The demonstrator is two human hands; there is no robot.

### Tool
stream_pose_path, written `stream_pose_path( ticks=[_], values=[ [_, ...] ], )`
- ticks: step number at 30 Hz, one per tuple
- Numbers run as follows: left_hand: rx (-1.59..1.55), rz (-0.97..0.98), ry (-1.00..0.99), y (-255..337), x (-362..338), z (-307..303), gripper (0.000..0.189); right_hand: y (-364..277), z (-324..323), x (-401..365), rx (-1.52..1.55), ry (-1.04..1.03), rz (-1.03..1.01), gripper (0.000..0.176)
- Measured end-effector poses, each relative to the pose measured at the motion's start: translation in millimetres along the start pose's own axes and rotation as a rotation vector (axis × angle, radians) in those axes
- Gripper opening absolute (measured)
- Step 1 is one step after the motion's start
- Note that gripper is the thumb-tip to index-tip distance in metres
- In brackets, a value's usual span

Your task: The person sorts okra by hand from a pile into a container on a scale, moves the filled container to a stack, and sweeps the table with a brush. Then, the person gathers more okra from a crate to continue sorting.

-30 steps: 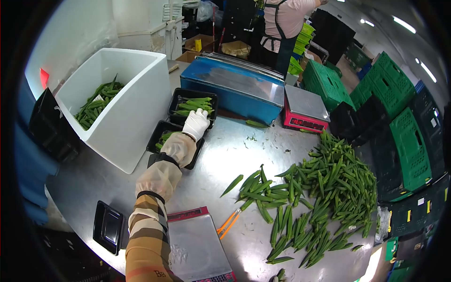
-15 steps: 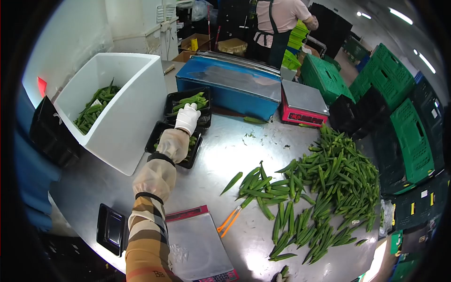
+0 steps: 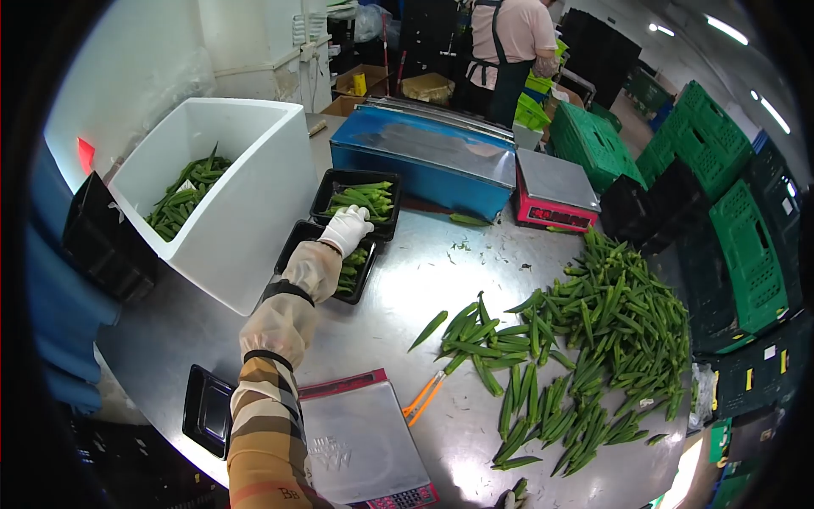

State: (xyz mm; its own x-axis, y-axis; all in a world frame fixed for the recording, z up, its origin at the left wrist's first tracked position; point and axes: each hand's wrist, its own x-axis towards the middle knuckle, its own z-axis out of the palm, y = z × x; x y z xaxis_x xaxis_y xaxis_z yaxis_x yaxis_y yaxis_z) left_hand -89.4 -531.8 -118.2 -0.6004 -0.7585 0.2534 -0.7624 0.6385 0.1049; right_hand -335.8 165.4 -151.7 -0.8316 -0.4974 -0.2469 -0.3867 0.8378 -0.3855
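Observation:
My left hand [image 3: 346, 231], in a white glove, is at the near side of the farther black tray [image 3: 320, 202]. Its fingers are curled, and what lies under them is hidden. Okra pods [image 3: 366, 197] lie side by side in that tray. Below my wrist is a nearer black tray [image 3: 366, 273], also with okra, partly covered by my sleeve. Only a sliver of my right hand [image 3: 510, 500] shows at the bottom edge, closed around an okra pod [image 3: 520, 488]. A large pile of loose okra [image 3: 610, 322] spreads over the steel table [image 3: 407, 314].
A white foam box [image 3: 246, 204] with okra stands at the left. Nearby are a blue-sided machine [image 3: 424, 157], a red scale [image 3: 555, 191], another scale [image 3: 360, 441], orange-handled snips [image 3: 424, 399] and an empty black tray [image 3: 208, 410]. Green crates [image 3: 746, 246] stack at right; a person [image 3: 513, 51] stands behind.
My left hand has drawn slightly back toward the tray's near side, showing more of the okra in it. The view has shifted a little. The person behind has lowered an arm.

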Motion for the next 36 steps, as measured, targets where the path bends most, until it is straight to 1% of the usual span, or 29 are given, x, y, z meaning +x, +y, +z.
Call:
stream_pose_path(
  ticks=[2,5,8,10,12,14,15,16,18,19,20,21,22,24,26,28,29,31,32,34,35,36],
  values=[
    [0.126,0.049,0.009,11,-4,-21,0.011,-28,-20,-3,-0.062,-0.030,0.006,0.034],
    [0.114,0.149,0.113,2,-18,-26,0.018,-25,-23,-3,-0.022,-0.040,-0.007,0.034],
    [0.123,0.148,0.122,18,-61,-79,0.015,-14,-18,-1,0.016,-0.035,-0.036,0.034],
    [-0.018,0.116,0.268,21,-104,-96,0.015,-7,-16,1,0.037,-0.032,-0.059,0.034],
    [-0.130,-0.004,0.367,30,-157,-126,0.021,1,-14,4,0.067,-0.021,-0.089,0.034],
    [-0.054,-0.126,0.425,35,-213,-154,0.029,12,-7,9,0.089,-0.005,-0.109,0.034],
    [-0.041,-0.180,0.443,37,-245,-167,0.034,11,-3,9,0.155,0.005,-0.078,0.034],
    [-0.020,-0.229,0.474,36,-276,-176,0.034,11,-6,7,0.126,0.016,-0.113,0.033],
    [0.055,-0.374,0.516,31,-345,-181,0.033,-18,-36,-2,0.066,0.044,-0.176,0.032],
    [0.096,-0.442,0.522,29,-378,-179,0.032,-6,-25,2,0.206,0.052,-0.181,0.030],
    [0.076,-0.483,0.551,31,-414,-174,0.028,-9,-29,-2,0.135,0.099,-0.237,0.026],
    [0.057,-0.610,0.481,26,-452,-161,0.025,8,-12,-1,0.113,0.113,-0.129,0.027],
    [0.123,-0.607,0.485,32,-483,-150,0.022,24,10,2,0.091,0.122,-0.022,0.031],
    [0.128,-0.942,-0.224,61,-504,-169,0.020,20,9,2,0.142,0.122,-0.047,0.030],
    [0.084,-0.886,-0.249,54,-552,-122,0.019,30,12,0,0.133,0.114,-0.067,0.031],
    [-0.097,-0.784,0.253,71,-581,-102,0.019,50,30,12,0.073,0.099,-0.086,0.036],
    [-0.069,-0.790,0.272,71,-587,-98,0.019,55,38,14,0.104,0.128,-0.123,0.035],
    [-0.040,-0.796,0.245,66,-594,-94,0.019,63,42,18,0.162,0.184,-0.200,0.035],
    [-0.024,-0.800,0.231,62,-598,-93,0.020,66,41,17,0.181,0.165,-0.203,0.034],
    [0.005,-0.869,0.101,60,-590,-101,0.025,60,30,11,0.222,0.124,-0.204,0.033],
    [0.000,-0.860,0.116,60,-586,-104,0.029,55,23,10,0.228,0.099,-0.212,0.031],
    [0.023,-0.837,0.121,51,-587,-101,0.029,51,15,8,0.234,0.073,-0.219,0.030]
  ],
)
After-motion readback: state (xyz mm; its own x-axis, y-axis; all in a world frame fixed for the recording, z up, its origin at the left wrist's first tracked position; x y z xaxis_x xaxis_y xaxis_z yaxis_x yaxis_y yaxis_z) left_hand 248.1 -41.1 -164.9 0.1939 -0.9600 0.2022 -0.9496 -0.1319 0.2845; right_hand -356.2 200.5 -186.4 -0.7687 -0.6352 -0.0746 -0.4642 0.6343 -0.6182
